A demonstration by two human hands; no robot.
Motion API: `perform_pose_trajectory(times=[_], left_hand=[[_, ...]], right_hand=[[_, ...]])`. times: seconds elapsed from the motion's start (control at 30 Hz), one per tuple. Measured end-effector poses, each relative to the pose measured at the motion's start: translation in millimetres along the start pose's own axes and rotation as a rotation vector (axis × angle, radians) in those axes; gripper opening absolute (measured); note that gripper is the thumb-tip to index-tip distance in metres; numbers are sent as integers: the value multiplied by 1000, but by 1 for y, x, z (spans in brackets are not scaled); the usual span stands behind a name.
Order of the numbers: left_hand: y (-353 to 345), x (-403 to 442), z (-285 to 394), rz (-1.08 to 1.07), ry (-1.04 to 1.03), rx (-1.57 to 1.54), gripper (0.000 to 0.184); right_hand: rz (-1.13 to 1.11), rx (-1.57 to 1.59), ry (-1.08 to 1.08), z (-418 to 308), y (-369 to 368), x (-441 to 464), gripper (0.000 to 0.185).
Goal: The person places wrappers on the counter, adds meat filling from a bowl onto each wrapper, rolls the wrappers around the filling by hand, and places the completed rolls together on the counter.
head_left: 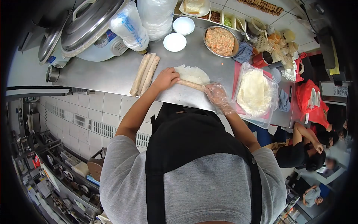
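Observation:
A thin round wrapper (194, 73) lies on the steel counter, its near edge rolled into a long thin roll (191, 84). My left hand (166, 79), bare, has its fingers curled over the left end of this roll. At the right end, my right hand (218, 98) wears a clear plastic glove and is closed around it. Several finished rolls (145, 74) lie side by side left of my left hand. Right of my glove, a stack of pale wrappers (254, 89) rests on plastic in a clear tray. Beyond the wrapper stands a metal bowl of orange-flecked filling (220, 41).
Two white dishes (175, 42) sit at the back of the steel counter (108, 71). Large lidded cookers (93, 30) and plastic-wrapped stacks stand back left. Cups, a blue cloth (244, 52) and a red bag (312, 100) are on the right. Other people are at far right.

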State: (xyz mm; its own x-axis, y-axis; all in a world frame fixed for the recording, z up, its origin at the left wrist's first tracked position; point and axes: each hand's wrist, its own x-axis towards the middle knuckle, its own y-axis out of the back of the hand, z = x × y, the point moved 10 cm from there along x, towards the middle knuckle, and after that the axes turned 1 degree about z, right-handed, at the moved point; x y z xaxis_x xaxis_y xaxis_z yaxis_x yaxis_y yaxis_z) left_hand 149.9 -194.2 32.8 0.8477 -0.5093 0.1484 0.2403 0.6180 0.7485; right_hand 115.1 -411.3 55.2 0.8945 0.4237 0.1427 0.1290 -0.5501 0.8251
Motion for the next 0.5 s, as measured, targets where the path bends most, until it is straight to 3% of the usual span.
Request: perform_pose_trajectory(times=[0.03,0.13,0.23,0.27,0.37,0.5], left_hand=[[4,1,0,48,-8,77,14],[4,5,-1,81,11,194,13],[9,7,9,149,-10,248,13],[17,5,18,231,-62,261,14],[14,-1,45,153,-223,210,18],[2,3,31,110,-182,198,19]], right_hand=[[109,-85,102,-8,9,-1,24],[165,-218,240,-27,6,-2,21],[112,-23,274,-30,-1,1,18],[114,-23,274,-29,-1,2,18],[140,20,269,-17,-2,3,18],[52,-14,115,5,-5,13,16]])
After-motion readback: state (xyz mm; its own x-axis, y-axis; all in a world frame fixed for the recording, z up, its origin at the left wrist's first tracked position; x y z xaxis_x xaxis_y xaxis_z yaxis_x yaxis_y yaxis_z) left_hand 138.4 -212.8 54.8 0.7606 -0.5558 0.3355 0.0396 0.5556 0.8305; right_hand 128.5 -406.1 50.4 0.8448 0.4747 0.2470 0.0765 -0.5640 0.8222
